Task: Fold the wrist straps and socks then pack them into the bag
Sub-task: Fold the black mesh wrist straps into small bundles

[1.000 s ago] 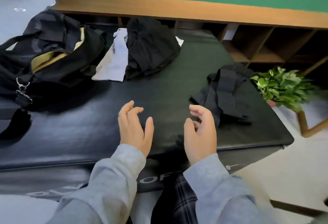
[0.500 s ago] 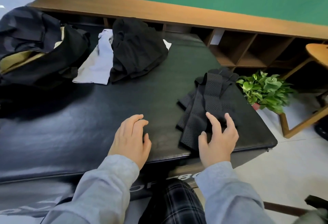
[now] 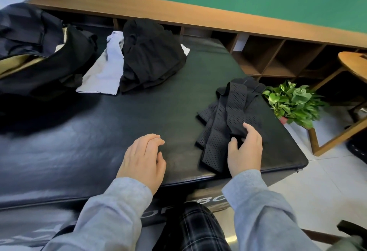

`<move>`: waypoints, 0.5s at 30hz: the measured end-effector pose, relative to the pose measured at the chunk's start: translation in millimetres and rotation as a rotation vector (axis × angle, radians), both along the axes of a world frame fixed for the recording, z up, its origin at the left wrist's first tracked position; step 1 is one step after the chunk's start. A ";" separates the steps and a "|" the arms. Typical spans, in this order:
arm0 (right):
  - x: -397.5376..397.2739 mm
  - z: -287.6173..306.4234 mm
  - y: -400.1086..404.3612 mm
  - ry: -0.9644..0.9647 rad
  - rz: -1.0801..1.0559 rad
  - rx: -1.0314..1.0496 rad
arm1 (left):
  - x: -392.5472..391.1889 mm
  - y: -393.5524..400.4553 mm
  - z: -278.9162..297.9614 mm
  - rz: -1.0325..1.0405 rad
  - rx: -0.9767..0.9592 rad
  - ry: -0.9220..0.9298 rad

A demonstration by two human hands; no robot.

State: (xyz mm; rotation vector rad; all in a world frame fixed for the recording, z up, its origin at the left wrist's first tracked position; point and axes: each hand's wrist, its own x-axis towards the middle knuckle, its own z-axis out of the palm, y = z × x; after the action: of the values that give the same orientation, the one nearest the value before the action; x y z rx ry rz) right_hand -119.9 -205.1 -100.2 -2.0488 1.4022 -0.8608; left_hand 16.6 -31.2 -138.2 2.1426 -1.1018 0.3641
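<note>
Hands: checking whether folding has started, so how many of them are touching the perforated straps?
1. The right hand grips the near end of the straps at the mat's right side. The left hand rests on bare mat, apart from them.

Left hand [image 3: 142,160] rests flat; right hand [image 3: 245,151] seemingly curled, gripping.

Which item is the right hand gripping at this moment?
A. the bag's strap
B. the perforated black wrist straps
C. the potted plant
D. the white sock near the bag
B: the right hand curls its thumb and fingers around the near end of the perforated black wrist straps on the mat, while the left hand rests apart from them, holding nothing.
</note>
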 end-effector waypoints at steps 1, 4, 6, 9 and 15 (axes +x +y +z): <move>-0.2 1.1 0.1 -0.003 0.005 0.003 | -0.1 0.2 -0.3 0.000 -0.003 -0.002; -2.5 3.6 -1.5 0.008 0.012 0.018 | -0.4 0.0 -0.6 -0.004 -0.007 -0.003; -4.2 5.6 -3.1 0.025 0.021 0.032 | 0.0 0.0 -0.8 -0.008 -0.005 -0.004; -4.8 14.3 -0.8 -0.006 0.025 0.021 | 0.6 0.3 -1.5 -0.005 -0.001 -0.012; -1.2 36.3 12.0 -0.168 0.094 0.070 | -0.3 0.2 -1.3 -0.002 -0.004 -0.004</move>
State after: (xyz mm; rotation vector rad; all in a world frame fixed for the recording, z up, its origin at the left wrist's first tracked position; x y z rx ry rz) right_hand -121.2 -193.1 -63.9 -1.9254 1.2196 -0.9080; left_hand 16.2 -31.0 -139.5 2.1376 -1.1048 0.3697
